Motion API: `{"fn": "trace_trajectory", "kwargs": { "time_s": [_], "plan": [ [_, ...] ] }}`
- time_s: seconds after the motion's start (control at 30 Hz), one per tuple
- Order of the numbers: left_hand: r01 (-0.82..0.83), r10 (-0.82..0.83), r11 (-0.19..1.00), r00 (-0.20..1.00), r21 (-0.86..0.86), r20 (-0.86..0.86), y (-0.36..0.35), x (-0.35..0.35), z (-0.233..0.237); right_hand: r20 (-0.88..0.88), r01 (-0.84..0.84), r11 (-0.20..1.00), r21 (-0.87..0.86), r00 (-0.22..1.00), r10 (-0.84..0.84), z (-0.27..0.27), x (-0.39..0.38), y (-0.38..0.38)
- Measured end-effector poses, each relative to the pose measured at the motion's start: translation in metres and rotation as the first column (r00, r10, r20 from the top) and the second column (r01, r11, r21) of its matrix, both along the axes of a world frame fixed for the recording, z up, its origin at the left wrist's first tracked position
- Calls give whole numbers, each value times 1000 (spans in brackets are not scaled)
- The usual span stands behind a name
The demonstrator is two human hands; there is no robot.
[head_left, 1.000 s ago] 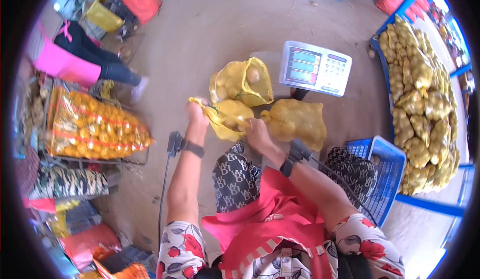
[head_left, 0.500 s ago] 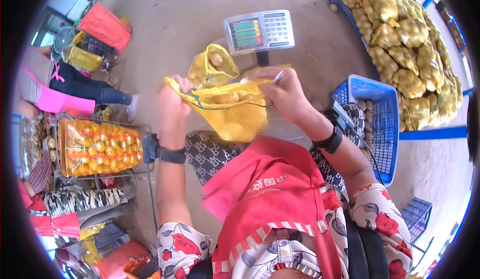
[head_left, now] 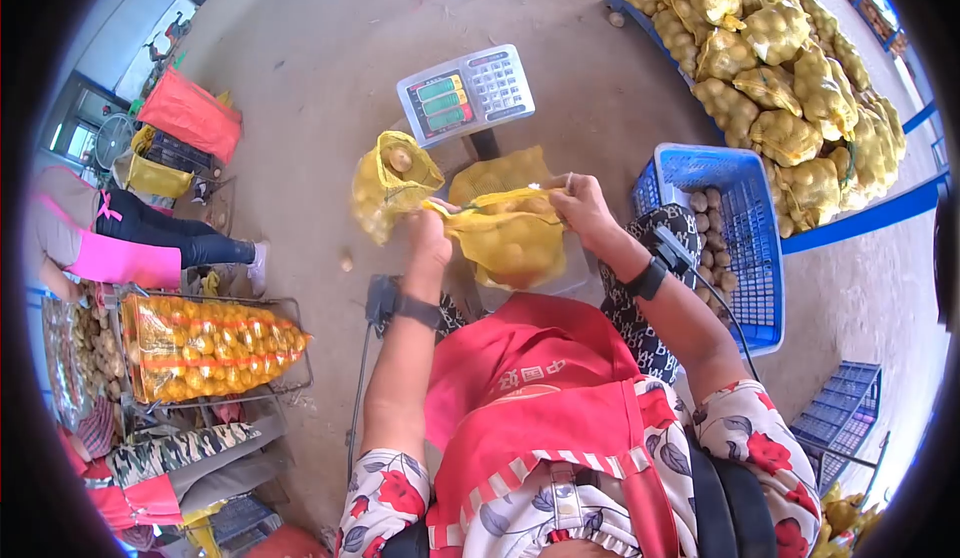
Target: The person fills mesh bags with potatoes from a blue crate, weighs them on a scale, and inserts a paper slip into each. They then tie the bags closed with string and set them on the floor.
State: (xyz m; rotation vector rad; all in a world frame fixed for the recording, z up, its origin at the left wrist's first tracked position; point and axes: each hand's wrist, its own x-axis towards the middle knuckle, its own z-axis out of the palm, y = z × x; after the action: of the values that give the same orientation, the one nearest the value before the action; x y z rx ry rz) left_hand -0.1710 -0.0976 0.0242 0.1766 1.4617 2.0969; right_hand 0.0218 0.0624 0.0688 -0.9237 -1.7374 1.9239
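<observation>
A yellow mesh bag (head_left: 512, 245) of round produce is stretched between my two hands, in front of the red apron. My left hand (head_left: 430, 236) is closed on the left end of its top edge. At the right end, my right hand (head_left: 587, 210) grips the same edge with fingers pinched. Behind it another filled yellow bag (head_left: 500, 175) lies near the scale's post. An open yellow bag (head_left: 393, 183) with potatoes stands just left of these. The scale's display and keypad (head_left: 467, 96) face me beyond the bags.
A blue crate (head_left: 765, 248) holding potatoes is on my right. Filled mesh bags (head_left: 790, 88) are piled at the upper right. At left are a tall bag of orange produce (head_left: 210, 348) on a rack and a person (head_left: 130, 233) in a pink apron.
The top of the held bag has been drawn flatter and narrower between my hands. The view has shifted, and the bag behind it shows more fully.
</observation>
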Motion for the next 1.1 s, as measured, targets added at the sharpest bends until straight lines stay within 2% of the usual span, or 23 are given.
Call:
{"fn": "trace_trajectory", "kwargs": {
  "time_s": [0.07, 0.13, 0.17, 0.23, 0.33, 0.4, 0.47, 0.53, 0.57, 0.63, 0.67, 0.73, 0.77, 0.8, 0.83, 0.87, 0.93, 0.97, 1.03, 1.1],
  "plan": [
    [88, -90, 989, 996, -115, -9, -1, 16, 12, -36, -38, 999, 22, 999, 38, -6, 5, 3],
    [85, -106, 974, 990, -210, -91, -6, 24, 6, 49, -86, 980, 181, 996, 79, -5, 7, 3],
    [83, -117, 971, 983, -225, -141, -9, 26, 0, 39, -96, 977, 191, 995, 90, 0, 9, 1],
    [62, -106, 972, 976, -228, -188, -10, 35, 10, 202, -170, 922, 349, 974, 104, 22, 15, -5],
    [44, -123, 952, 961, -303, -247, -10, 37, 13, 229, -218, 863, 456, 966, 123, 11, 15, -3],
    [-109, -20, 925, 942, -364, -335, -7, 34, 3, 226, -221, 836, 503, 967, 120, 8, 16, -5],
    [-84, -29, 937, 948, -339, -316, -8, 28, -11, 228, -222, 809, 544, 967, 112, 7, 17, -5],
    [-54, -43, 948, 955, -315, -293, -8, 27, -16, 381, -334, 556, 761, 924, 34, 12, 17, -6],
    [-70, -22, 945, 961, -318, -275, -8, 27, -19, 378, -331, 555, 764, 925, 31, 15, 18, -7],
    [-82, -3, 945, 966, -318, -259, -7, 28, -16, 512, -398, 591, 702, 859, -30, 42, 20, -13],
    [-91, 8, 935, 971, -343, -237, -7, 28, -13, 510, -396, 589, 704, 859, -33, 44, 21, -14],
    [-102, 22, 925, 976, -365, -216, -6, 31, 2, 369, -213, 583, 784, 915, -163, 47, 22, -15],
    [-148, 64, 919, 971, -366, -231, -6, 34, 8, 368, -212, 582, 785, 915, -163, 46, 23, -15],
    [-194, 107, 910, 964, -366, -245, -6, 35, 13, 239, -112, 540, 834, 956, -172, 45, 24, -15],
    [-194, 107, 911, 963, -365, -246, -5, 30, 7, 106, -5, 497, 868, 979, -175, 45, 24, -15],
    [-155, 102, 942, 977, -299, -186, -4, 22, -3, 105, -4, 496, 868, 979, -176, 46, 24, -15],
    [-116, 89, 966, 988, -229, -123, -2, 16, -6, -71, 108, 313, 944, 990, -125, 52, 22, -18],
    [-112, 80, 964, 987, -242, -140, 0, 14, -8, -70, 106, 312, 944, 990, -126, 54, 19, -18],
    [-108, 70, 960, 985, -256, -155, 0, 14, -9, -109, 82, 326, 942, 992, 66, 56, 8, -21],
    [-70, 12, 942, 985, -330, -172, 1, 15, -8, -86, 41, 333, 942, 989, 124, 58, -6, -27]
  ]
}}
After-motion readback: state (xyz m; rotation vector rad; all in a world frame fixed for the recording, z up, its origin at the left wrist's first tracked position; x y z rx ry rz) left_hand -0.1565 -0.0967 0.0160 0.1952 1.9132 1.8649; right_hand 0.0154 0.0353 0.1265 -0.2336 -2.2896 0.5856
